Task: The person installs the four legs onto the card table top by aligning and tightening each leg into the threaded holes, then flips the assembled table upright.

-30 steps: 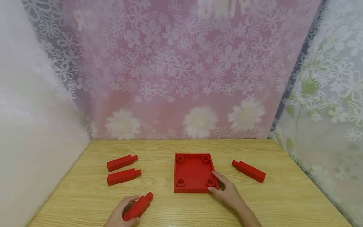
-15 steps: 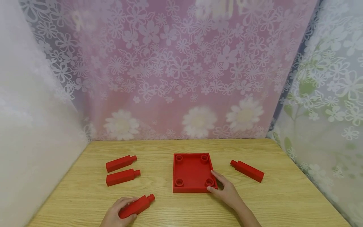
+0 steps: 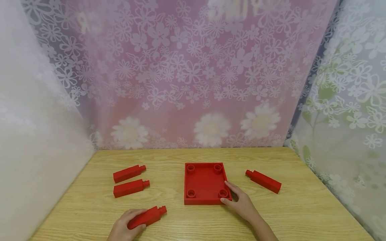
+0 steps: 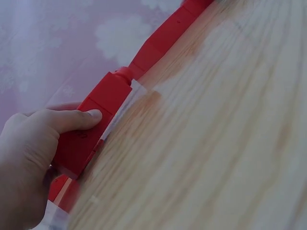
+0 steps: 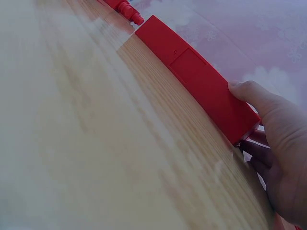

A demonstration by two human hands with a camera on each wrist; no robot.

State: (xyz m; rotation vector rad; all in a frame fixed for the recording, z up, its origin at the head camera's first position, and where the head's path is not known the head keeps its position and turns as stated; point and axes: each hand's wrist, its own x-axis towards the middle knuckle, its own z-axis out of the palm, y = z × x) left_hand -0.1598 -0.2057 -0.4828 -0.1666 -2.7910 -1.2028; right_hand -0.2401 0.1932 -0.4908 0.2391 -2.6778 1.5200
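My left hand (image 3: 123, 225) grips a red toy table leg (image 3: 151, 216) near the front of the table, its threaded end pointing right toward the tabletop. In the left wrist view the thumb lies along the upper face of the leg (image 4: 106, 93). A square red tabletop (image 3: 199, 202) lies with its hollow side up, a round socket in each corner. At its near right corner, my right hand (image 3: 242, 206) holds the edge, thumb on the front wall and a finger along the right side. The right wrist view shows the outer wall of the tabletop (image 5: 201, 88) with the thumb against it.
Two more red legs, a far one (image 3: 128, 173) and a nearer one (image 3: 129, 188), lie side by side at the left. Another red leg (image 3: 265, 182) lies right of the tabletop. A flowered curtain (image 3: 193, 83) hangs behind the wooden table (image 3: 169, 157).
The leg in my left hand has turned flatter, its threaded end swinging slightly right and down. The right hand and the tabletop stay where they were.
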